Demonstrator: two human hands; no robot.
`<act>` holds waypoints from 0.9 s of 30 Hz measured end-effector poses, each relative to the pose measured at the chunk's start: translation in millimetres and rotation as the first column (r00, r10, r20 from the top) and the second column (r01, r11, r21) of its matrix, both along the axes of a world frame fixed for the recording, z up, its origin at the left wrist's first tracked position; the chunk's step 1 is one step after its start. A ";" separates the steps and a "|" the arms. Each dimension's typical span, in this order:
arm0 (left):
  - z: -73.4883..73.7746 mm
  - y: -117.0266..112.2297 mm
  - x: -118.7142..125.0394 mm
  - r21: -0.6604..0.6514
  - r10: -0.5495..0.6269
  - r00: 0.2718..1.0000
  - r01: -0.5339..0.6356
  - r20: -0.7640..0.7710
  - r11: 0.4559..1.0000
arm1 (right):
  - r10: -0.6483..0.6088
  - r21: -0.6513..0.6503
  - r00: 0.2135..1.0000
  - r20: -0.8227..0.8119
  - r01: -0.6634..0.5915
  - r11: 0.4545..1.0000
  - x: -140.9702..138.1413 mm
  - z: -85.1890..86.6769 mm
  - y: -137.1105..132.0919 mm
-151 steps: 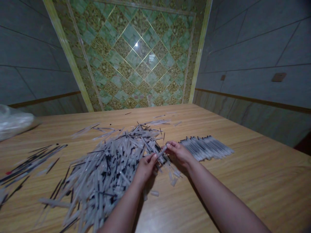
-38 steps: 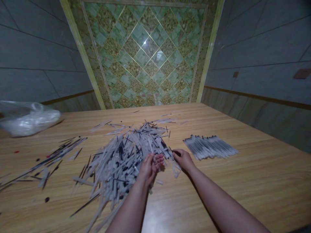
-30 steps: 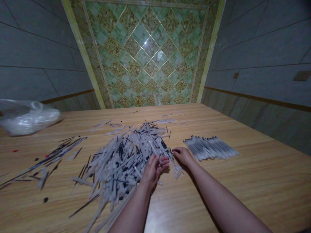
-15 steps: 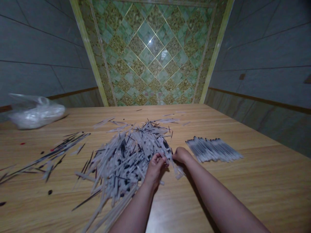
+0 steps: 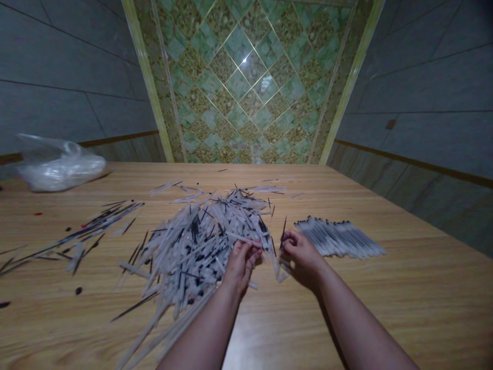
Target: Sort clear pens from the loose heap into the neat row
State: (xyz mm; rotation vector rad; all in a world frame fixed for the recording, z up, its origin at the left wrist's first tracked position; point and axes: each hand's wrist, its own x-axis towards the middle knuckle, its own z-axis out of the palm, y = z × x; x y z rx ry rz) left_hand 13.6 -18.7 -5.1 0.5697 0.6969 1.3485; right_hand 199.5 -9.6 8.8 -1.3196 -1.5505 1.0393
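A big loose heap of clear pen barrels and thin black refills [image 5: 200,241] lies on the wooden table [image 5: 404,288]. My left hand [image 5: 241,262] rests at the heap's right edge, fingers closed on a clear barrel [image 5: 241,238] that sticks out to the left. My right hand [image 5: 302,251] is just right of the heap, pinching a thin black refill [image 5: 284,228] that points upward. The two hands are a short way apart.
A neat row of assembled pens [image 5: 339,239] lies to the right of my right hand. Scattered black refills [image 5: 88,231] spread over the table's left side. A clear plastic bag [image 5: 57,167] sits at the far left. Tiled walls enclose the table's far edge.
My right hand has lifted off the heap and moved slightly right with a black refill in its fingers. My left hand has closed on a clear barrel. The camera has tilted a little.
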 end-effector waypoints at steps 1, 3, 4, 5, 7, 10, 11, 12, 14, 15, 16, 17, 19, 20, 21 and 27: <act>-0.3 0.4 -0.9 0.005 0.000 1.000 0.000 0.009 1.000 | 0.027 -0.015 0.999 -0.039 -0.027 1.000 1.8 -2.1 -4.7; -1.3 1.0 -2.0 0.005 0.002 1.000 -0.002 0.026 1.000 | 0.045 -0.033 0.998 -0.052 -0.046 0.998 3.4 -7.8 -11.6; -1.9 1.1 -2.0 -0.004 0.007 1.000 -0.007 0.030 1.000 | 0.039 -0.040 0.998 -0.045 -0.041 0.998 2.8 -10.9 -13.6; -2.3 1.2 -1.6 -0.015 0.015 0.999 -0.015 0.028 1.000 | 0.030 -0.046 0.999 -0.025 -0.031 0.998 1.1 -13.5 -14.9; -2.8 1.1 0.2 -0.029 0.035 0.999 -0.035 0.009 0.999 | 0.003 -0.040 0.999 0.053 -0.001 0.999 -4.8 -15.9 -16.0; -2.4 0.9 3.9 -0.020 0.055 0.997 -0.056 -0.044 0.998 | -0.042 0.027 0.981 0.188 0.038 0.999 -15.1 -7.6 -20.6; -2.1 1.0 4.9 -0.013 0.060 0.996 -0.060 -0.061 0.998 | -0.033 0.052 0.973 0.229 0.022 0.998 -17.7 -1.7 -24.6; -2.0 1.1 5.6 -0.011 0.066 0.995 -0.067 -0.075 0.998 | 0.000 0.059 0.962 0.274 -0.017 0.998 -19.6 5.0 -30.2; -2.3 1.8 6.3 -0.008 0.070 0.993 -0.071 -0.094 0.997 | 0.159 -0.023 0.894 0.418 -0.164 0.986 -22.5 18.3 -45.8; -2.7 2.3 6.3 -0.011 0.070 0.993 -0.072 -0.097 0.997 | 0.262 -0.099 0.830 0.493 -0.246 0.964 -24.2 23.6 -54.9; -3.2 2.7 6.2 -0.012 0.069 0.993 -0.070 -0.097 0.997 | 0.350 -0.172 0.756 0.553 -0.307 0.936 -26.5 27.6 -64.0; -3.7 3.1 6.0 -0.010 0.066 0.993 -0.067 -0.094 0.998 | 0.394 -0.206 0.685 0.613 -0.343 0.917 -29.6 30.1 -72.2; -4.3 3.6 5.9 -0.002 0.060 0.994 -0.061 -0.087 0.998 | 0.412 -0.231 0.567 0.714 -0.364 0.902 -36.9 31.4 -83.6; -4.3 3.5 6.0 0.001 0.058 0.995 -0.058 -0.086 0.998 | 0.416 -0.245 0.515 0.749 -0.368 0.897 -40.4 31.0 -86.1; -4.1 3.3 6.3 0.004 0.055 0.995 -0.055 -0.085 0.998 | 0.416 -0.256 0.471 0.778 -0.366 0.895 -43.4 30.4 -86.6; 1.3 1.2 8.3 0.001 0.062 0.994 -0.062 -0.090 0.998 | 0.315 -0.181 0.421 0.851 -0.329 0.927 -43.5 26.6 -71.2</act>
